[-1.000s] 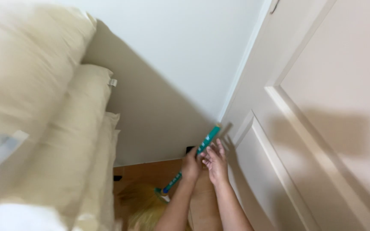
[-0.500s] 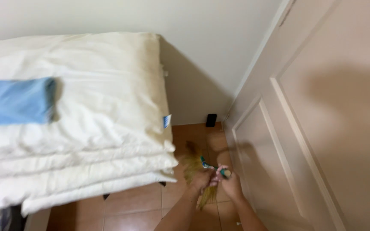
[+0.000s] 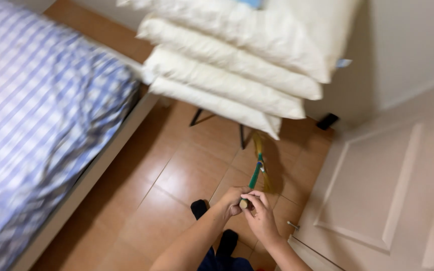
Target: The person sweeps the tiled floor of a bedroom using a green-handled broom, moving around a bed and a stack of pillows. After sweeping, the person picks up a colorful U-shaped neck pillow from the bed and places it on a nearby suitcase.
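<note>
On the far left we are looking down at a bed (image 3: 36, 125) covered in a blue-and-white checked sheet, its pale frame running along the brown tiled floor (image 3: 177, 180). Moving right, a stack of cream pillows (image 3: 237, 65) is sitting above dark thin legs that are showing beneath it. Below the stack, near the middle, we are holding a small broom (image 3: 257, 170) with both hands: its green handle is pointing up and away from us, and its yellowish bristles are reaching toward the floor under the lowest pillow. Our left hand (image 3: 233, 199) is curling closed around the near end of the handle, and our right hand (image 3: 261, 217) is touching it just beside, fingers pinching the same end. Our dark-socked feet (image 3: 200, 208) are showing beneath the arms. On the right, a white panelled door (image 3: 393, 195) is standing just beside us, and a small black object (image 3: 327, 121) is lying by the wall.
</note>
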